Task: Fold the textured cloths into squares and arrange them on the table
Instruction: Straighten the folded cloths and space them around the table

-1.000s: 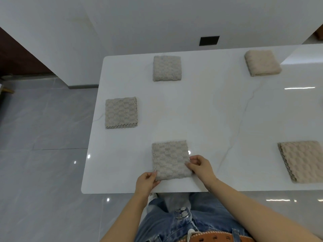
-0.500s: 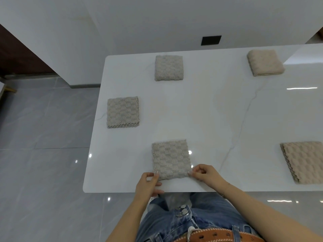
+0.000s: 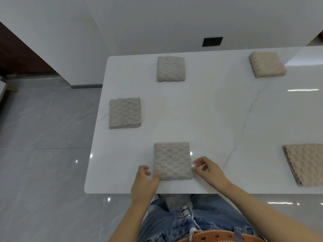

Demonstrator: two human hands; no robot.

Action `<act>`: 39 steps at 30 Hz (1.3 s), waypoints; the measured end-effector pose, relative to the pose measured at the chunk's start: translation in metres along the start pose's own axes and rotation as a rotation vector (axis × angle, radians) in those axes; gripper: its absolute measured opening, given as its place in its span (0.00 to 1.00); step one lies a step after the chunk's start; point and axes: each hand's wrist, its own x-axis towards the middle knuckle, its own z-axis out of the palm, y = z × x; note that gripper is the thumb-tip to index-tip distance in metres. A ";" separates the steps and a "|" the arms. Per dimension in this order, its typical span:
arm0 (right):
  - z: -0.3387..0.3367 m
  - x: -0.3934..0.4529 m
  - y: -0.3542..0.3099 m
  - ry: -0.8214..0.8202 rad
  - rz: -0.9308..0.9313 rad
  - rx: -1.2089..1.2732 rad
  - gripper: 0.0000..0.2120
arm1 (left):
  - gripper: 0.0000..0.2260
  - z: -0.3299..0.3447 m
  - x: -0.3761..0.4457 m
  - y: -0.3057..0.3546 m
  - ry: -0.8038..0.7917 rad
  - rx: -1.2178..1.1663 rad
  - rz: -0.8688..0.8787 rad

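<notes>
Hands [image 3: 145,180] [image 3: 208,172] flank near cloth [image 3: 172,161] at table [image 3: 201,188] edge.

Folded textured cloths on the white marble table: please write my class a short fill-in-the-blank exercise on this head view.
1. The white marble table holds ____ folded textured cloths.
2. Both hands sit at the near corners of the grey folded cloth nearest the person; the left hand is at its ____ corner, the right hand opposite.
3. The two cloths on the right are ____, not grey.

Missing words: five; left; beige

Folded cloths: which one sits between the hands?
The grey cloth at the near table edge; left hand and right hand flank it. The other four lie apart.
</notes>
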 end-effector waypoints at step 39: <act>0.023 0.018 -0.041 0.015 0.319 0.341 0.12 | 0.15 0.013 0.023 0.036 -0.209 -0.661 -0.037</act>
